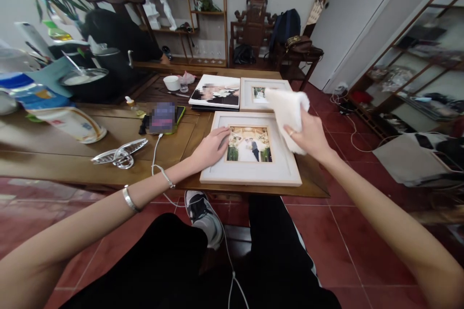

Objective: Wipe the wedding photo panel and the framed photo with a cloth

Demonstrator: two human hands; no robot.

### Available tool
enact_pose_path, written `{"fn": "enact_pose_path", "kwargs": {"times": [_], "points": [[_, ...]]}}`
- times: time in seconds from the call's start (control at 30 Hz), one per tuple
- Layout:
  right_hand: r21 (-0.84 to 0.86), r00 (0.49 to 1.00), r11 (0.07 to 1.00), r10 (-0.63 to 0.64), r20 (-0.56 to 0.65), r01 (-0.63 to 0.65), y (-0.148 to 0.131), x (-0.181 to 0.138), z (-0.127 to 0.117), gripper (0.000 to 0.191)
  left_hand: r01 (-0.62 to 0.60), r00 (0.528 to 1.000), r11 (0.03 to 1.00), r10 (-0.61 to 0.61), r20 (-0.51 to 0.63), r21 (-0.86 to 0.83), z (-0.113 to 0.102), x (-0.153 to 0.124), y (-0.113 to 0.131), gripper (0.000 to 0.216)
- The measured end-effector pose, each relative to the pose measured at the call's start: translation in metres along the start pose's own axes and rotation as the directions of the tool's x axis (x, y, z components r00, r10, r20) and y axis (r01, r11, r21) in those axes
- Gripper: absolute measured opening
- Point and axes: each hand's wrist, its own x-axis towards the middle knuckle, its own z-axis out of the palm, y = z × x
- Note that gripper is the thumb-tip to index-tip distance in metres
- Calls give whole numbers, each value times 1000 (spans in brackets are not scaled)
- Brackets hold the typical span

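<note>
A white picture frame (250,176) with a wedding photo (250,144) inside lies flat at the front edge of the wooden table (188,142). My left hand (213,147) rests on its left side, fingers stretched out and lying flat. In my right hand (312,136) is a folded white cloth (288,113), gripped between thumb and fingers. The cloth hangs over the frame's right side; whether it touches the surface I cannot tell. Behind lie a second white picture frame (247,99), partly hidden by the cloth, and a photo album or panel (217,91).
Left on the table are a phone (163,118) on a white charging cable (155,154), a clear hair claw clip (121,153), a small dropper bottle (135,107), a white cup (171,82) and a blue-and-white packet (68,118). A wooden chair (253,26) stands behind.
</note>
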Motion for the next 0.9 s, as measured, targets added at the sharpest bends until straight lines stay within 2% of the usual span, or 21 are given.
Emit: {"fn": "enact_pose_path", "kwargs": {"times": [0.07,0.13,0.2,0.23,0.3,0.33,0.43,0.53,0.7,0.83,0.9], "points": [[-48,993,999,7,-122,-13,-7,26,12,52,-1,1000,1000,1,4,10,0,0,0,37],[-99,981,986,-145,-126,133,-26,48,25,49,9,1000,1000,-9,2,27,-1,1,0,38],[-108,920,917,-390,-34,385,-53,63,38,49,15,1000,999,-15,0,41,-3,1,2,38],[-89,860,856,-508,38,510,-66,68,44,50,15,1000,999,-15,1,45,-3,2,3,37],[-53,783,784,-610,120,619,-89,74,55,48,18,1000,998,-18,7,52,-5,3,4,34],[-43,768,771,-625,141,636,-96,75,60,47,22,1000,998,-22,10,54,-5,3,4,33],[-46,778,782,-610,151,622,-103,74,66,45,26,1000,999,-26,6,45,-7,4,6,29],[-63,783,787,-596,177,613,-91,71,62,43,4,1000,1000,-5,4,16,-7,4,6,29],[-84,823,835,-510,251,544,-45,58,37,41,11,999,1000,-10,-34,27,-3,3,3,34],[-137,868,887,-384,315,442,-4,44,14,46,18,999,1000,-17,-33,25,0,2,-1,35],[-159,877,893,-356,324,422,6,39,9,49,11,999,1000,-11,-35,23,0,2,-2,36]]}}
